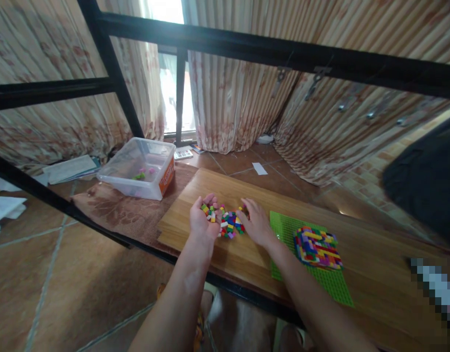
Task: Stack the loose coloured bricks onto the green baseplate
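Observation:
My left hand [204,220] is turned palm up and cupped, holding several small toy bricks [209,213] in different colours. Beside it on the wooden board lies a loose pile of toy bricks [230,222]. My right hand [256,222] reaches over the right edge of that pile, its fingers curved and thumb apart; nothing clear shows in its grasp. Right of this hand, a green baseplate [283,222] carries a block built of many coloured bricks [318,248]. My right forearm covers part of the baseplate's left side.
A clear plastic box [137,166] with a few pink and green pieces stands on a brown cloth [118,215] at left. Black metal bars [246,46] cross above the wooden board [195,195]. Papers lie on the tiled floor; a dark object [422,171] is at right.

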The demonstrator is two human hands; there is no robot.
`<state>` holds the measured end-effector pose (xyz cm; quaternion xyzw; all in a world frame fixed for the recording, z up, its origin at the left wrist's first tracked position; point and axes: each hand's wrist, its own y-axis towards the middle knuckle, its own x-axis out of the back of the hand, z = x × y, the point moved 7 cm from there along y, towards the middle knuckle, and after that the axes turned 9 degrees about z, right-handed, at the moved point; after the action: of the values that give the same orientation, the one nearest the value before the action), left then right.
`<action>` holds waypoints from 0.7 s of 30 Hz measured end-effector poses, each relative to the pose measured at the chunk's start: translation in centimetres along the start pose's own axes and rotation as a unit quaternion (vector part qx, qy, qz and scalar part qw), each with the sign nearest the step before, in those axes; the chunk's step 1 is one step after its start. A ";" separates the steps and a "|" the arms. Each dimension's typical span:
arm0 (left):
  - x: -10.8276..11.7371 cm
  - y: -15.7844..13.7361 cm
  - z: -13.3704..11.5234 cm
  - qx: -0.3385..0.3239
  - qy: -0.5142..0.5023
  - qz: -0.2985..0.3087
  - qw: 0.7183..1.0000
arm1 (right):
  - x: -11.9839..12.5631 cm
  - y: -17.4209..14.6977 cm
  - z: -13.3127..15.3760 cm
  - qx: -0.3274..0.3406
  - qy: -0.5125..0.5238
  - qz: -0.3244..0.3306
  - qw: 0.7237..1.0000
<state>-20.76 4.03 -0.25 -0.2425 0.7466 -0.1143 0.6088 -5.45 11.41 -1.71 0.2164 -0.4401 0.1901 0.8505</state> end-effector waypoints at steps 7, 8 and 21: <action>0.3 0.2 0.0 -0.003 0.027 -0.002 1.000 | -1.3 -0.8 3.4 0.064 -0.109 0.041 0.991; 0.3 0.1 -0.1 -0.007 0.030 -0.004 1.000 | -1.2 -0.8 3.5 0.061 -0.114 0.040 0.991; 0.1 -0.3 0.6 0.002 0.049 -0.005 0.999 | -0.8 -1.2 4.1 -0.005 -0.235 0.023 0.972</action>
<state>-20.14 3.80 -0.30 -0.2390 0.7739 -0.1310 0.5717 -8.02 8.17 -0.52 0.2401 -0.6333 0.1513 0.7200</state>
